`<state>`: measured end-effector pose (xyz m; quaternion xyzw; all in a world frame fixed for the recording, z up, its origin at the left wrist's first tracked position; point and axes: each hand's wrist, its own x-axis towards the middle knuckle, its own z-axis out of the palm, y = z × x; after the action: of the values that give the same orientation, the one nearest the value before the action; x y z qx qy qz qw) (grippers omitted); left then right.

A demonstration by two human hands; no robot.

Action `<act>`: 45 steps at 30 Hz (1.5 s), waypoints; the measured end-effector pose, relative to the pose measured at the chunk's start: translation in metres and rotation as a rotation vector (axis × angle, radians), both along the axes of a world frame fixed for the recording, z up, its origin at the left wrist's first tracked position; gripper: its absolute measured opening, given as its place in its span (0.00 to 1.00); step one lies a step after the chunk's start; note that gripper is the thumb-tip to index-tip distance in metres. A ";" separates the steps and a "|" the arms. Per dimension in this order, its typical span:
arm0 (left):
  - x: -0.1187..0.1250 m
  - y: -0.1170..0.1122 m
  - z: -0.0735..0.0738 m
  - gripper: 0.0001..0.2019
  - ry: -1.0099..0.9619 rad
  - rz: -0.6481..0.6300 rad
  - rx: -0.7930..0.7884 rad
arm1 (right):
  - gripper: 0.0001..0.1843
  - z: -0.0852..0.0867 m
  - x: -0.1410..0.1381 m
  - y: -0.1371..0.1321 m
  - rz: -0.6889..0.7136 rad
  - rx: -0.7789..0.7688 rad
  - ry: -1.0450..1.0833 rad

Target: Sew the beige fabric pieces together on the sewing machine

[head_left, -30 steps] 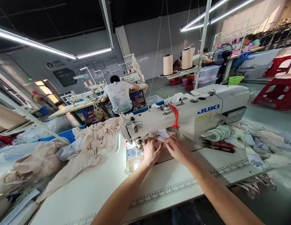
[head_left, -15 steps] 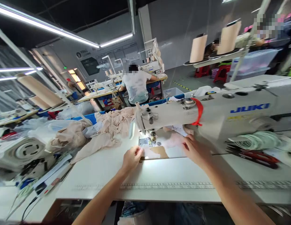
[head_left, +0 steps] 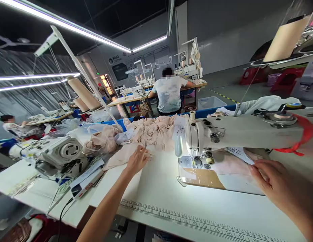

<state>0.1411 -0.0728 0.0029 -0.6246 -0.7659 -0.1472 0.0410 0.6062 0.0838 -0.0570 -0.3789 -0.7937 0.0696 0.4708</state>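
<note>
My left hand [head_left: 136, 160] reaches left across the white table [head_left: 159, 188] and rests on the edge of a heap of beige fabric [head_left: 148, 132], fingers curled onto the cloth. My right hand [head_left: 269, 176] lies at the right, fingers pressed on a pale pink fabric piece [head_left: 228, 164] under the arm of the white sewing machine [head_left: 247, 131]. The needle area [head_left: 200, 161] is lit by the machine's lamp. A red ribbon [head_left: 304, 134] is tied round the machine arm.
A second machine [head_left: 63, 154] lies tipped at the left beside bagged fabric [head_left: 96, 134]. A printed ruler [head_left: 197, 220] runs along the table's front edge. A seated person [head_left: 169, 94] works with their back to me; another person [head_left: 12, 126] sits far left. A thread cone [head_left: 285, 38] stands upper right.
My view has swung left. My left hand left the needle area and moved left to the beige fabric heap. My right hand stays on the pink piece by the machine.
</note>
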 end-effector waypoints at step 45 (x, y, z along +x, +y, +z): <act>0.135 0.058 -0.005 0.04 -0.469 -0.257 -0.390 | 0.14 0.031 -0.118 -0.102 0.170 0.066 -0.594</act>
<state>0.2763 -0.0146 -0.0024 -0.6612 -0.6832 -0.1415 -0.2757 0.4880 -0.0183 -0.0263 -0.2996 -0.9271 -0.0310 0.2231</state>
